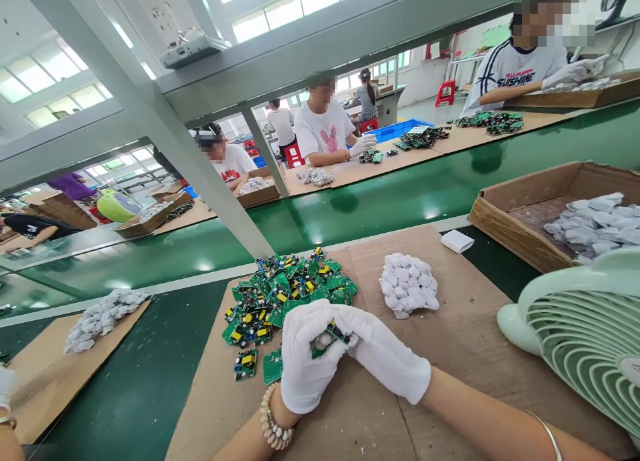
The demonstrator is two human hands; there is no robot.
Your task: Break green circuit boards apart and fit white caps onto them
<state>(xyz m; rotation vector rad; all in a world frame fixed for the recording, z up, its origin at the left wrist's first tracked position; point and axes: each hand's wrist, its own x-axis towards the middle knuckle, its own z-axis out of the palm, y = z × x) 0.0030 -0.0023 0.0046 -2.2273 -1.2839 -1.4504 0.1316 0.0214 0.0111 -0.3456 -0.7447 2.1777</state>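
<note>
Both my hands wear white gloves and meet above a brown cardboard sheet [370, 421]. My left hand [307, 357] is curled round a small green circuit board [324, 346], partly hidden by the fingers. From the right, my right hand [383, 347] closes its fingertips on the same board's edge. A pale lump shows against the board; its kind is unclear. Behind my hands spreads a heap of green circuit boards [290, 284] with yellow and blue parts. One loose circuit board [245, 364] lies left of my left hand. A cluster of white lumps [409, 284] sits to the right.
A light green fan [590, 334] stands at the right, before a cardboard box [525, 224] holding white pieces. A folded white piece [457, 241] lies near the sheet's far edge. Beyond runs a green conveyor belt [400, 197], with co-workers across it. More white lumps [103, 317] lie left.
</note>
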